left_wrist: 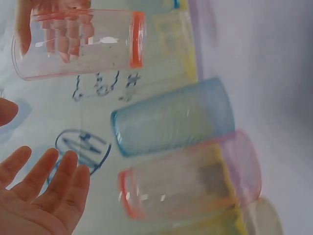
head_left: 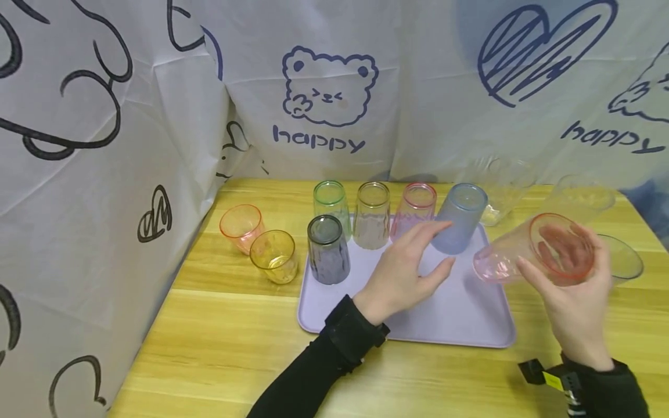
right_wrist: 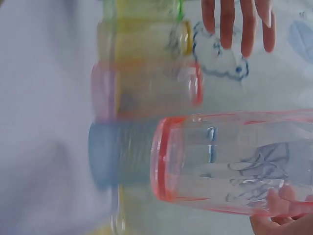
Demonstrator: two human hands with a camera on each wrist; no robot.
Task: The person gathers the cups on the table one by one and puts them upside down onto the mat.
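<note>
My right hand [head_left: 580, 296] grips a clear pink-red glass tumbler [head_left: 496, 261] near its red rim, its thumb on the near side. The tumbler is tilted, with its narrower end toward the right edge of the lilac tray [head_left: 449, 325]. Over the tray, my left hand [head_left: 402, 273] has its thumb and fingers spread with nothing between them. Just beyond its fingertips stands a blue glass [head_left: 460, 220]. In the same back row are a pink glass [head_left: 413, 217], an amber glass [head_left: 371, 217] and a green glass [head_left: 330, 203]. A dark grey glass [head_left: 328, 255] stands in front, at the left.
Left of the tray, an orange-red glass [head_left: 243, 232] and a yellow glass [head_left: 275, 261] stand mouth up on the wooden table [head_left: 219, 348]. Clear glasses [head_left: 502, 188] and a dark-rimmed glass [head_left: 624, 261] are at the right. A printed cloth [head_left: 418, 75] hangs behind.
</note>
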